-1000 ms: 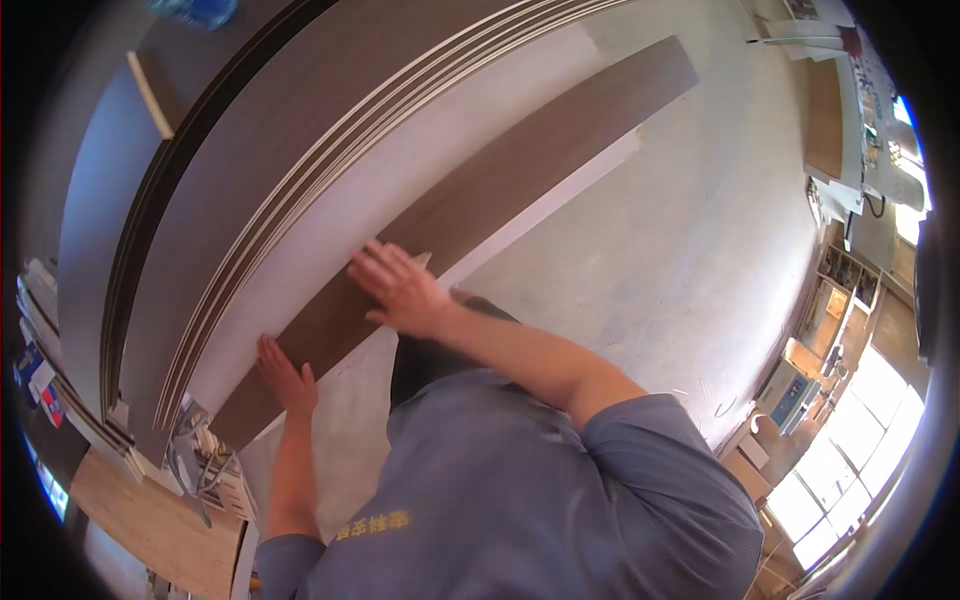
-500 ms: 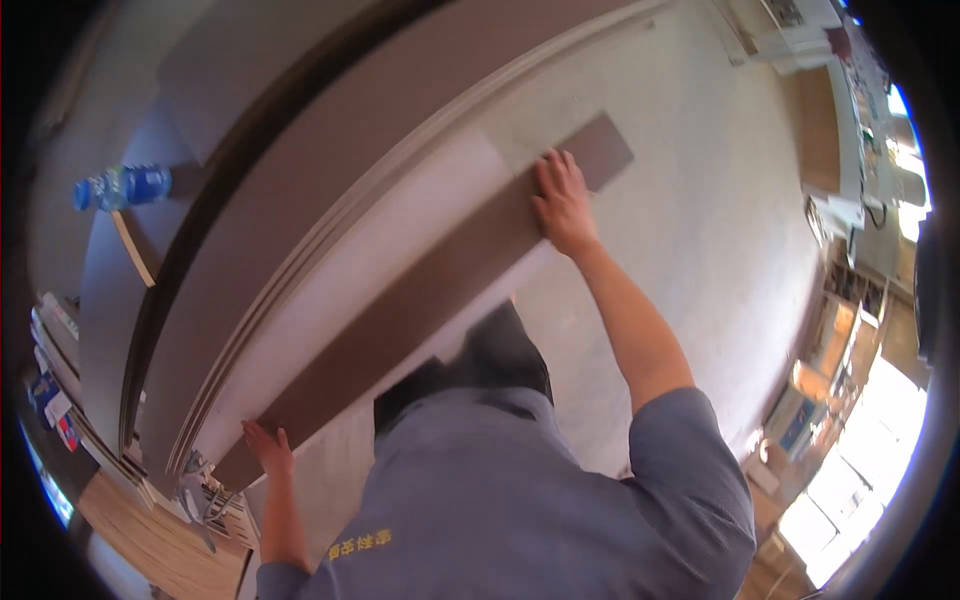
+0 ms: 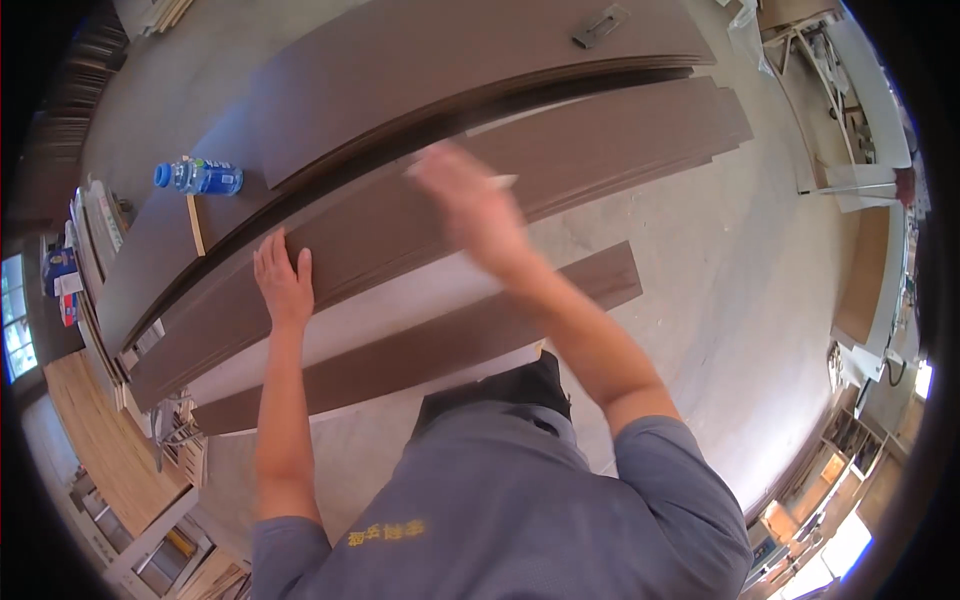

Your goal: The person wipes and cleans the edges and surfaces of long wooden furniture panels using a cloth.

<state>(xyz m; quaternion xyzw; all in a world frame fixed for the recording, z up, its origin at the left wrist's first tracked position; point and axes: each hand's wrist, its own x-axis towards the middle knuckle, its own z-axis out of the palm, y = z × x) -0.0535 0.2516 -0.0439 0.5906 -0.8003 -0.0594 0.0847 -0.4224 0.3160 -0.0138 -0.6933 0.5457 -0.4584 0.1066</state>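
A stack of long, narrow brown boards (image 3: 610, 140) lies in front of me, slanting from lower left to upper right. My left hand (image 3: 285, 280) rests on the stack's left part, fingers extended and nothing in them. Over its middle is my right hand (image 3: 470, 210), smeared by motion. Something small and white (image 3: 505, 182) shows beside its fingers; whether the hand holds it I cannot tell. Nearer my body, a single narrow brown board (image 3: 430, 350) lies along a white surface (image 3: 390, 292), apart from both hands.
Beyond the stack lie larger brown panels (image 3: 420, 80), with a small dark tool (image 3: 600, 25) on top. A blue-capped bottle (image 3: 205, 177) and a thin wooden strip (image 3: 195, 225) are at the left. A wood-grain panel (image 3: 105, 440) stands lower left; shelving (image 3: 850, 450) lines the right.
Both hands have left the narrow board near my body and moved farther out to the stack. The view has shifted, showing more of the far panels.
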